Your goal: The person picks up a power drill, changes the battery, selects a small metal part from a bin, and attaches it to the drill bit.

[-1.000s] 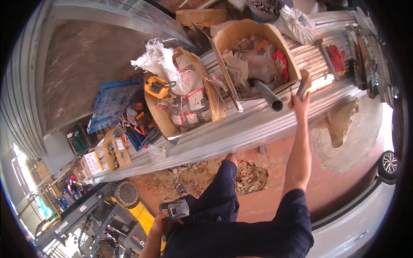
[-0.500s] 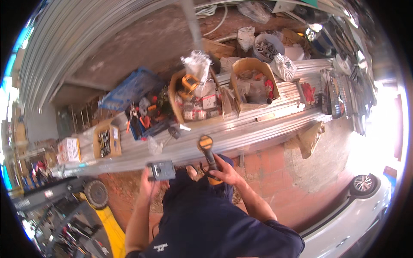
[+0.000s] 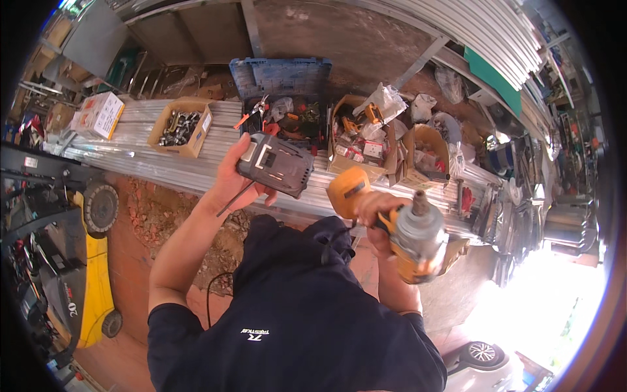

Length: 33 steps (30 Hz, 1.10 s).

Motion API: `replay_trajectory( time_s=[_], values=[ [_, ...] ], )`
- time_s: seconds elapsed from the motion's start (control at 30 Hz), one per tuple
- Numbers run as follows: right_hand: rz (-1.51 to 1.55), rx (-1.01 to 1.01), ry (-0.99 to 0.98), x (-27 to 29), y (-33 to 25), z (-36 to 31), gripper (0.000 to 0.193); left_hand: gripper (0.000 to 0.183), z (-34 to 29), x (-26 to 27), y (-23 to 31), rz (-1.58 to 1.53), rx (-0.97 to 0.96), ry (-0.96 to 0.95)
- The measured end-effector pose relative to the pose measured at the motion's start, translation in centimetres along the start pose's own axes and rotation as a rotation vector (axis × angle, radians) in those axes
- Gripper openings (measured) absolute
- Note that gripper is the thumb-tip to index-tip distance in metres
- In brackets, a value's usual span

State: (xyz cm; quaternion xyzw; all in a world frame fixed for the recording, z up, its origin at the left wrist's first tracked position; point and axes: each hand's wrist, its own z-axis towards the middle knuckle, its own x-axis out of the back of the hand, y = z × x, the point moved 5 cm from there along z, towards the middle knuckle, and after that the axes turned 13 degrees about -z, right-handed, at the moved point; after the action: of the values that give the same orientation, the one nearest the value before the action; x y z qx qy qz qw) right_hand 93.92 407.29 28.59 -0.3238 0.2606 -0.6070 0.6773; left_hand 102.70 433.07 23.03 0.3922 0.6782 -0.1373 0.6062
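Note:
My left hand (image 3: 228, 176) is raised, closed around a dark grey battery charger (image 3: 277, 163) whose slotted face is turned up. A thin dark cord runs down from it across my wrist. In my right hand (image 3: 379, 215) is a yellow and grey cordless impact wrench (image 3: 418, 238), gripped by its handle. Its bare square drive points away from me, and the yellow foot of the handle is tilted toward the charger without touching it. Beyond both hands, an open blue toolbox (image 3: 281, 81) with pliers and other tools stands on a bed of metal profiles (image 3: 137, 140).
Cardboard boxes of fittings (image 3: 176, 134) and of packets and a yellow tool (image 3: 362, 163) stand on the profiles. A yellow and black wheeled machine (image 3: 96, 274) is at my left. Rubble (image 3: 160, 209) lies on the tiled floor below. A white car (image 3: 483, 366) stands at lower right.
Both hands have risen, bringing the charger and impact wrench closer to view. The wrench has turned so its drive end faces up and away. My view has swung leftward.

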Motion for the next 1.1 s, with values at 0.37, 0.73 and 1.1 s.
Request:
replay_trajectory(
  time_s=[0.37, 0.73, 1.1],
  values=[
    [0.086, -0.185, -0.072, -7.6, -6.5, 3.2, 0.039, 0.082, -4.4, -1.6, -3.5, 0.393, 0.280, -0.019],
    [-0.316, -0.329, -0.140, -6.5, -6.4, 0.1, 0.052, 0.102, -4.2, -1.4, -6.5, 0.246, 0.384, -0.061],
    [-0.049, -0.496, 0.327, -8.2, -5.3, -1.2, 0.089, 0.105, -4.6, -1.0, -9.4, 0.109, 0.442, -0.150]
  ],
)
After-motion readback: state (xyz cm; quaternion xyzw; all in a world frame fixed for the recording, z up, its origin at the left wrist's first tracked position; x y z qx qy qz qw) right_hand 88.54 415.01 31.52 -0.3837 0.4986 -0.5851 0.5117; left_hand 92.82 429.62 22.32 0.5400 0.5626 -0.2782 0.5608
